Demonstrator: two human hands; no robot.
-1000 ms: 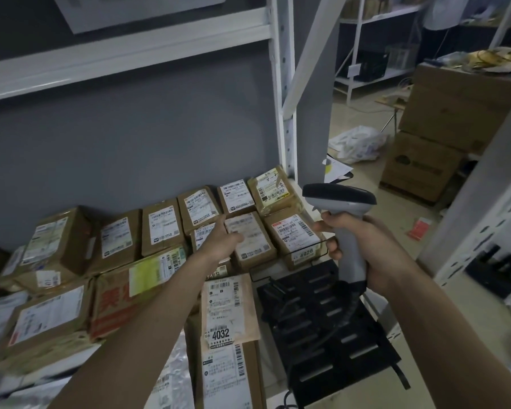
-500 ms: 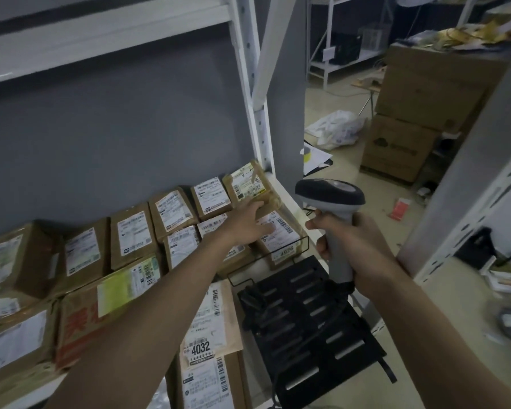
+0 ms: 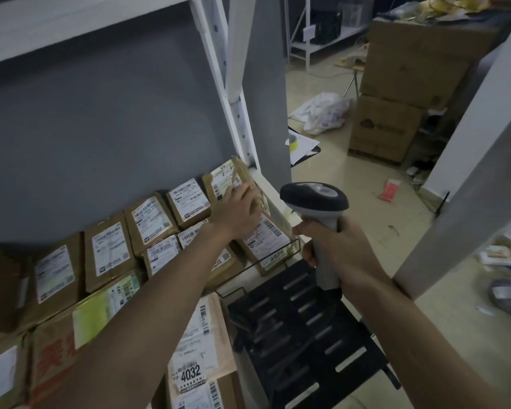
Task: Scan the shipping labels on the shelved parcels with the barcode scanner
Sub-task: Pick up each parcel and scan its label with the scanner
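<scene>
Several brown parcels with white shipping labels stand in rows on the white shelf (image 3: 273, 188). My left hand (image 3: 236, 215) reaches to the far right end of the back row and lies on the corner parcel (image 3: 224, 180), fingers spread over its front edge. Just in front lies a parcel tagged 4926 (image 3: 266, 237). My right hand (image 3: 334, 249) grips the grey handle of the barcode scanner (image 3: 313, 197), whose dark head points left at these parcels. A padded envelope tagged 4032 (image 3: 202, 335) lies nearer me.
A black slotted step stool (image 3: 307, 335) stands under my right arm. A white shelf upright (image 3: 239, 113) rises behind the parcels. Stacked cardboard boxes (image 3: 396, 84), a white plastic bag (image 3: 322, 112) and papers lie on the floor to the right.
My left hand has moved rightwards and back, from the middle parcels to the corner parcel of the back row. The view has shifted right; the scanner stays in my right hand.
</scene>
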